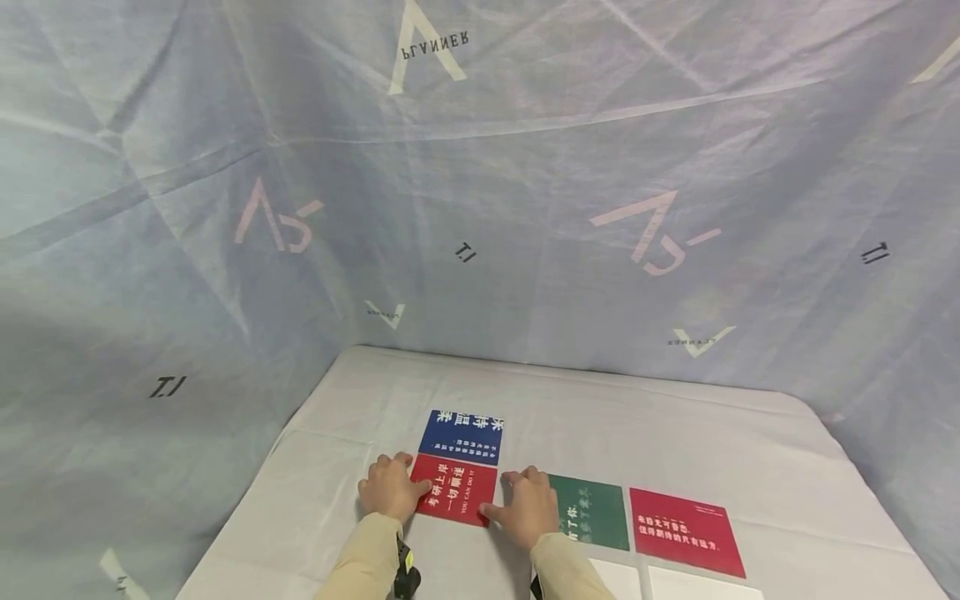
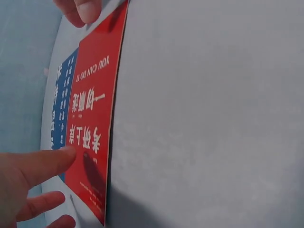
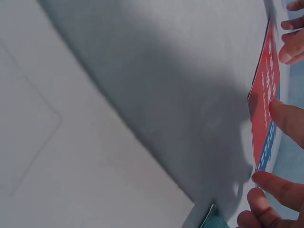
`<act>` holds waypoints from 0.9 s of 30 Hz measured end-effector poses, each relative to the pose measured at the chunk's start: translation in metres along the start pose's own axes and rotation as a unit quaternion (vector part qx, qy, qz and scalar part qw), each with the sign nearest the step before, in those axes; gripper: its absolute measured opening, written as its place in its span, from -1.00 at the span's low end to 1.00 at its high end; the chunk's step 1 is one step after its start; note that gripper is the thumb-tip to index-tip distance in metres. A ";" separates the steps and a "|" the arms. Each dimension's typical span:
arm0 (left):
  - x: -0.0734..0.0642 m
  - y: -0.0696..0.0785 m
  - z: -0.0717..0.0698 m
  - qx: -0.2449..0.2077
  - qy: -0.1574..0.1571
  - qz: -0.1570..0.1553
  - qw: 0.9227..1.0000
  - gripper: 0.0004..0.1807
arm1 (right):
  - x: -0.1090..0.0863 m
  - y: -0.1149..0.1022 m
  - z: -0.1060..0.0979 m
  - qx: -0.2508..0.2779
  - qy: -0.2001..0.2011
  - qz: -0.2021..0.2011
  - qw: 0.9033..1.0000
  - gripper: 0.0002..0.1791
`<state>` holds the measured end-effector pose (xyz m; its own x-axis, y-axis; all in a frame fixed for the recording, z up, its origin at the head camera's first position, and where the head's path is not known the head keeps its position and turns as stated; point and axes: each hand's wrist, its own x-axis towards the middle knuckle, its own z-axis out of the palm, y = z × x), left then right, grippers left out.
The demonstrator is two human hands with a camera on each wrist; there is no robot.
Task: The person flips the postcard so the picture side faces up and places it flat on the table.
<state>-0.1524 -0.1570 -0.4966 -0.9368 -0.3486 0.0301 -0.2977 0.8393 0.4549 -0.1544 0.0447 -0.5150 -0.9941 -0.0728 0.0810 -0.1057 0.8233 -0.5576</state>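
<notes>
A red card (image 1: 454,490) with white lettering lies flat on the white-covered table, its far edge against a blue card (image 1: 462,437). At its left side is my left hand (image 1: 392,487); the thumb (image 2: 59,159) reaches over the card's surface while the other fingers stay beside it. My right hand (image 1: 529,507) is at the opposite side, with the thumb (image 1: 487,510) at the near right corner and the fingers stretched out past the edge. Both hands have loosely extended fingers. Partly behind my right hand is a green card (image 1: 592,510).
Another red card (image 1: 686,532) lies right of the green one. White cards (image 1: 693,585) show along the near edge, and one fills the left of the right wrist view. Printed grey cloth (image 1: 525,208) hangs behind and at the sides of the table.
</notes>
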 end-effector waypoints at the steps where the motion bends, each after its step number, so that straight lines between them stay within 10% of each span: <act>1: 0.000 0.000 0.000 0.003 -0.007 -0.002 1.000 -0.38 | 0.000 0.000 0.000 -0.004 -0.002 -0.004 1.000 -0.29; 27: 0.001 -0.004 0.001 -0.027 -0.012 0.014 0.999 -0.45 | 0.000 -0.003 0.010 -0.023 0.004 -0.009 1.000 -0.25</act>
<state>-0.1523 -0.1605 -0.4993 -0.9489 -0.3149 0.0219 -0.2621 0.8246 0.5013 -0.1539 0.0367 -0.5213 -0.9917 -0.0842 0.0970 -0.1225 0.8470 -0.5173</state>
